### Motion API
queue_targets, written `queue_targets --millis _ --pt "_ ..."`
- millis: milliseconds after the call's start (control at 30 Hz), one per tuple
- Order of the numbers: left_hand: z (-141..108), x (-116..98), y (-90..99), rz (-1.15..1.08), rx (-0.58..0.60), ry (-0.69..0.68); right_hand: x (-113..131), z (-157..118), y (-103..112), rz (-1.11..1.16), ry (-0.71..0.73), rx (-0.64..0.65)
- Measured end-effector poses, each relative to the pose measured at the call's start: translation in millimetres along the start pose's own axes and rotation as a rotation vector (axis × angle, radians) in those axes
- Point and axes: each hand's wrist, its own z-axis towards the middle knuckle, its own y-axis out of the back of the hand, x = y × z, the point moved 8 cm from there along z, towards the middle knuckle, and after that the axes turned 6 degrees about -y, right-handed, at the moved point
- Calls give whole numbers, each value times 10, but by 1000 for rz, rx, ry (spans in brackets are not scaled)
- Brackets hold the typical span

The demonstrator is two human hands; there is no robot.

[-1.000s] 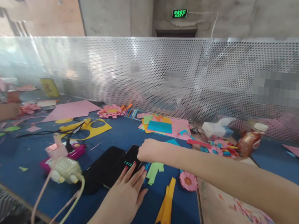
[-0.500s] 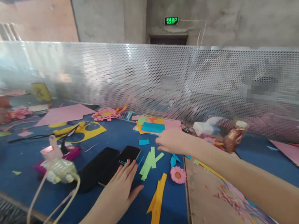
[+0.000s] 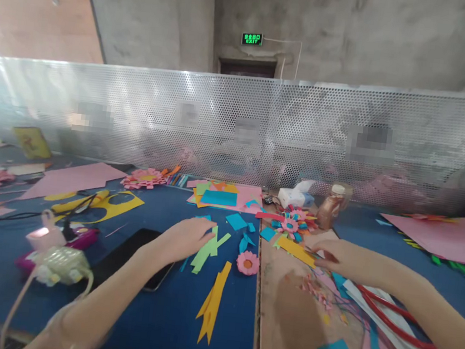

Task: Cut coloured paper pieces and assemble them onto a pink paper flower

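Observation:
My left hand (image 3: 185,239) is over the top of the light green paper strips (image 3: 204,254), its fingers bent and drawn together; what they hold, if anything, is hidden. My right hand (image 3: 338,256) hovers low over paper scraps, thumb and fingers apart, close to an orange paper strip (image 3: 296,251). Between the hands lie a pink paper flower (image 3: 247,263), a blue paper bow (image 3: 245,243) and blue pieces (image 3: 235,221). Nearer to me are crossed orange strips (image 3: 213,304) with notched ends.
Black phones (image 3: 135,253) lie left, partly under my left forearm, beside a power strip (image 3: 82,237) with cables. A tissue box (image 3: 292,198), bottle (image 3: 329,208) and perforated metal screen (image 3: 221,123) stand at the back. Red-handled scissors (image 3: 389,307) are under my right forearm.
My left hand has left the phone and moved up to the green strips. My right hand has moved right, from the blue papers to the scraps. The view has turned right.

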Motion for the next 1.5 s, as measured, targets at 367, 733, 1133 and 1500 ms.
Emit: queue_targets --millis 367,733,1133,1500 --pt "430 -65 -250 133 -233 -15 -417 33 -633 -264 1 -159" --pt "406 43 -309 119 -200 37 -529 37 -863 -346 1 -98" --pt "411 198 -338 17 -183 141 -582 17 -751 -215 85 -184" --pt "1735 1509 -324 92 -43 406 -235 -146 -533 -311 215 -296"
